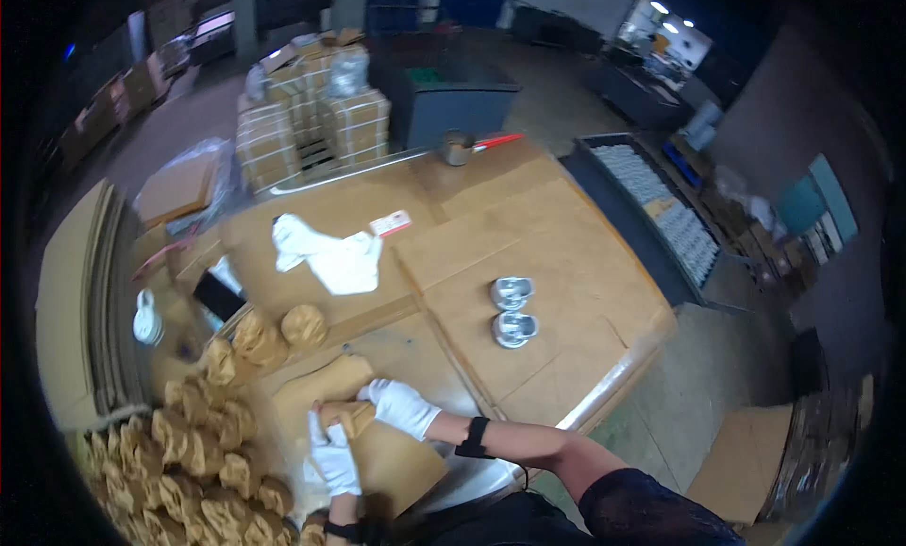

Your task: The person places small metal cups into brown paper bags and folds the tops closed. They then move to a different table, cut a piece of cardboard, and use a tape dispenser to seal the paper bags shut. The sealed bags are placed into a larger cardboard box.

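Observation:
My left hand (332, 457) and my right hand (401, 407), both in white gloves, close on a brown paper bundle (349, 418) from either side. Its paper is partly folded, and whatever is inside stays hidden. Brown paper sheets (408, 463) lie flat beneath it on the table. Off to the right, two shiny metal pistons (514, 330) stand close together on the cardboard-covered tabletop (557, 253). Many finished-looking paper-wrapped bundles (189, 452) are heaped at the lower left, with a few more (304, 326) just beyond my hands.
A white cloth (330, 253), a red-and-white card (391, 223), a dark phone (220, 294) and a metal cup (458, 150) lie across the table. Stacked cardboard (80, 301) borders the left. Beyond the right edge is a bin of metal parts (651, 206); strapped cartons (354, 126) stand behind.

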Motion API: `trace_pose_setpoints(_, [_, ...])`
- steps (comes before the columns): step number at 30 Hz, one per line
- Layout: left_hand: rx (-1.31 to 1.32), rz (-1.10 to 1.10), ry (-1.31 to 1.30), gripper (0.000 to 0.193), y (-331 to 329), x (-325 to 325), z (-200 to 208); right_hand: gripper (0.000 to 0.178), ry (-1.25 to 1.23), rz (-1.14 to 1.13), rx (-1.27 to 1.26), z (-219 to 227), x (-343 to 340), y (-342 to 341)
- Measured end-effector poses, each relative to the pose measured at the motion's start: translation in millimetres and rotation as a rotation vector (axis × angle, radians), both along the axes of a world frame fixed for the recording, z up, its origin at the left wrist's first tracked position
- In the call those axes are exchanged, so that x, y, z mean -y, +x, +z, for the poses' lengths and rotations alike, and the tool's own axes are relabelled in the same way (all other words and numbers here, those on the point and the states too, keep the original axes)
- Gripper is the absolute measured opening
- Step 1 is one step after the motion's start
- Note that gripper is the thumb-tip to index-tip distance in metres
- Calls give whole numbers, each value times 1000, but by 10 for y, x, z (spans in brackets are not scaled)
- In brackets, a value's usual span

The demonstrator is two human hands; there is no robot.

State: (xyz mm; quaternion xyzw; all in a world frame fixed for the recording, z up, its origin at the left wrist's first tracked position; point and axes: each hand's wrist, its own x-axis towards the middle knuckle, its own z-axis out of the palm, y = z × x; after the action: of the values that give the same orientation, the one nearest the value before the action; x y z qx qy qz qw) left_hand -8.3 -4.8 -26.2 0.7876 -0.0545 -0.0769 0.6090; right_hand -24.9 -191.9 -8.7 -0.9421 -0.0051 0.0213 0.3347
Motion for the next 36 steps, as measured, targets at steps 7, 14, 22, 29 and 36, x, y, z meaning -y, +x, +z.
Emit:
trace_pose_setpoints(7, [-14, 174, 328, 52, -189, -351, 300, 40, -201, -11, 167, 502, -895, -283])
trace_pose_setpoints(14, [-37, 246, -66, 64, -164, -336, -134, 59, -175, 147, 239, 220, -975, -628])
trace_pose_setpoints(22, [81, 243, 138, 55, -356, -926, 466, 45, -322, 338, 367, 146, -989, -820])
trace_pose_setpoints(29, [212, 626, -125, 72, -353, -2521, 1670, 37, -302, 236, 398, 193, -995, -777])
trace_pose_setpoints(36, [116, 634, -47, 72, 1098, -3626, 2757, 38, -352, 229, 403, 162, -1000, -796])
